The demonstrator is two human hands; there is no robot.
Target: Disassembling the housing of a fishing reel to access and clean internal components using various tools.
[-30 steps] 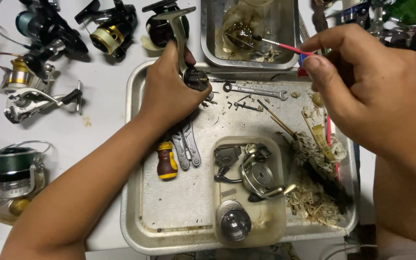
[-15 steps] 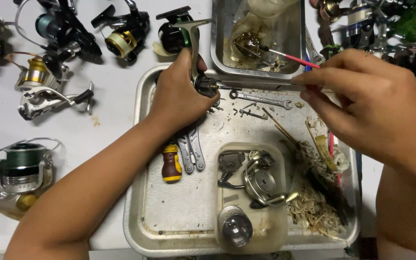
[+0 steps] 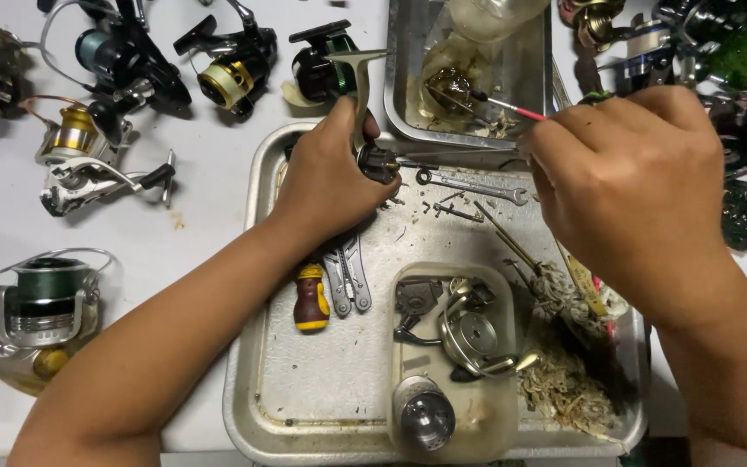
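Head view — left hand [image 3: 326,177] grips reel part [image 3: 365,104] | right hand [image 3: 641,186] holds brush [image 3: 512,106]

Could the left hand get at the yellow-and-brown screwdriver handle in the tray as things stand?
Probably not at once: the left hand is closed around a reel part. The screwdriver handle lies uncovered in the tray beside the left forearm, so the path looks free.

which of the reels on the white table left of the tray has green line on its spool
The reel at the lower left, nearest the left forearm. Its spool is wound with dark green line; the reels farther up show gold, grey or black spools.
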